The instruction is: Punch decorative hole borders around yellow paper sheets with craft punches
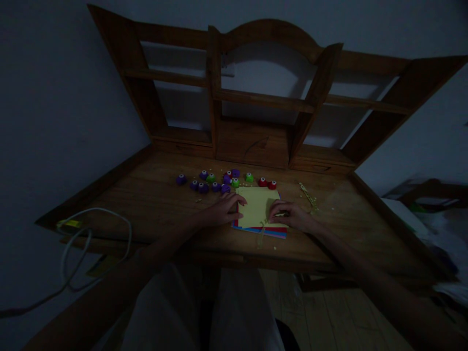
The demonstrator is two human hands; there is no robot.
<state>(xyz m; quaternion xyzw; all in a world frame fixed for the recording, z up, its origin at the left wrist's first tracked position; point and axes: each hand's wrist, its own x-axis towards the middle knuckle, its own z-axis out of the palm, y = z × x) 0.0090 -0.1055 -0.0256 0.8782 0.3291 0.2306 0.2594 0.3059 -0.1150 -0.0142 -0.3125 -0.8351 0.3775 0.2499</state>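
Observation:
A stack of coloured paper lies on the wooden desk, with a yellow sheet [256,207] on top and red and blue edges [276,233] showing below. My left hand [224,210] rests at the sheet's left edge, thumb and fingers apart. Over the lower right of the sheet, my right hand [290,215] has its fingertips pinched together; what is between them is too small and dark to make out. Beside those fingertips, a pale thin strip [261,239] hangs over the stack's front edge. Small yellow bits lie around it.
Several small purple [181,179], green [249,177] and red [272,185] craft punches with white round tops stand behind the paper. A yellow strip with holes [307,194] lies right. Wooden shelving [256,100] rises behind; a white cable [127,224] loops at left.

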